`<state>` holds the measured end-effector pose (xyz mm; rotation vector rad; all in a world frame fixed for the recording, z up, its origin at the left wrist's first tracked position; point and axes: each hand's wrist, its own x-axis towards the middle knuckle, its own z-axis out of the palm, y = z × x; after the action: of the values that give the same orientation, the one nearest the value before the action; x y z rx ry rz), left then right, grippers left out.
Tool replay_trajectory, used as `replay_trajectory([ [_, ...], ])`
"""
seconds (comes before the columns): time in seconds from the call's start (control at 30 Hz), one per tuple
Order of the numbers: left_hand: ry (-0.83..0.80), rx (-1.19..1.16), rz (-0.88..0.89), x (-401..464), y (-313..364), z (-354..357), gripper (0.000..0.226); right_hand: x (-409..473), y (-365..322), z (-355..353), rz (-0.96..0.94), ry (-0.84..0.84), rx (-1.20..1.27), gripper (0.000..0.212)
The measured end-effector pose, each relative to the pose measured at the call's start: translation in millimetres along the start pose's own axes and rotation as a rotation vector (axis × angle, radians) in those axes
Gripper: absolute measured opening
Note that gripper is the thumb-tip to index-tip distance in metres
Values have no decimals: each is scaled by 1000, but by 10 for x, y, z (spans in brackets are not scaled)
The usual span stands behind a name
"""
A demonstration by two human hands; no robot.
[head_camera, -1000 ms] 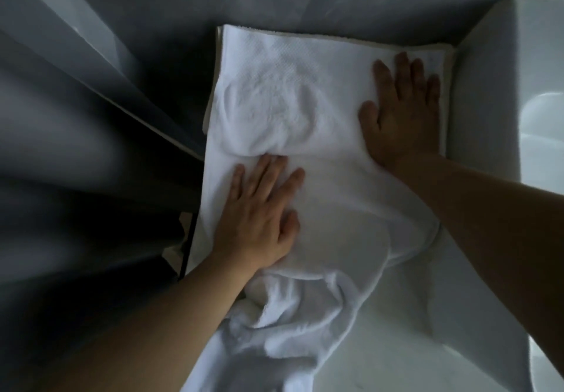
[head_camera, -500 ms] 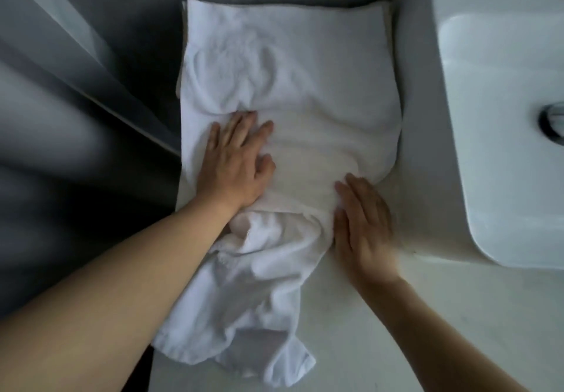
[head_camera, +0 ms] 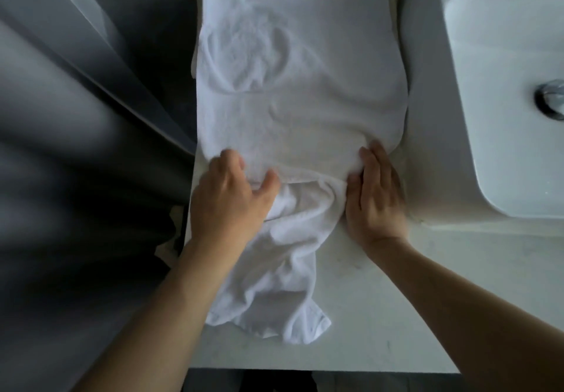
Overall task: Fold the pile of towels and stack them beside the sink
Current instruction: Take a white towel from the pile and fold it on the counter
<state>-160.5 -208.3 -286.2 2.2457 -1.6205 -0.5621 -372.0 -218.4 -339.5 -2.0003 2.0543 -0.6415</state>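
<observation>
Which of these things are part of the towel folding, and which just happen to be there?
Part of the job:
towel, flat at the far end and bunched near the hands
left hand, gripping the towel
right hand, at the towel's right edge
sink
counter

Just there:
drain
curtain

Sink (head_camera: 503, 92) cut off at right edge, left hand (head_camera: 227, 205) fingertips hidden under towel (head_camera: 299, 92)

White towel (head_camera: 299, 92): lies flat on counter (head_camera: 381, 315) beside sink (head_camera: 503, 101), near end bunched. Left hand (head_camera: 229, 205) grips near fold; right hand (head_camera: 374, 196) rests flat at its right edge.
</observation>
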Motion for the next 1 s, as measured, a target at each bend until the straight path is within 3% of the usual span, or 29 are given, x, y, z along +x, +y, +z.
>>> replay_trajectory([
  [0.07, -252, 60, -92, -186, -48, 3, 49, 4, 2, 5, -4, 5, -6, 45],
  [0.13, -350, -12, -107, -276, -95, -9, 32, 15, -7, 2, 4, -23, -6, 48],
  [0.2, -281, -262, -245, -308, -216, -100, 29, 18, -14, -4, 1, -55, -21, 53],
  [0.27, -95, -543, -437, -325, -390, -258, 29, 29, -15, -13, 12, -72, -20, 58],
  [0.33, 15, -683, -548, -394, -533, -380, 24, 58, -11, -16, 22, -74, -1, 57],
  [0.43, -173, -761, -656, -531, -646, -411, 33, 21, -30, -49, 45, -52, 32, 59],
  [0.53, -402, -795, -733, -639, -681, -457, 70, -183, -169, -60, 384, 28, 171, 71],
  [0.6, -477, -692, -661, -703, -667, -501, 71, -358, -374, -3, 601, -59, 131, 71],
  [0.7, -455, -703, -599, -770, -614, -551, 68, -509, -701, 51, 651, -193, 169, 53],
  [0.8, -391, -857, -646, -779, -583, -573, 62, -445, -890, 56, 655, -328, 409, 31],
  [0.87, -358, -936, -681, -812, -580, -583, 57, -349, -952, -18, 693, -373, 756, 22],
  [1.0, -448, -1248, -743, -789, -546, -665, 34, -276, -860, -302, 782, -534, 1390, 38],
])
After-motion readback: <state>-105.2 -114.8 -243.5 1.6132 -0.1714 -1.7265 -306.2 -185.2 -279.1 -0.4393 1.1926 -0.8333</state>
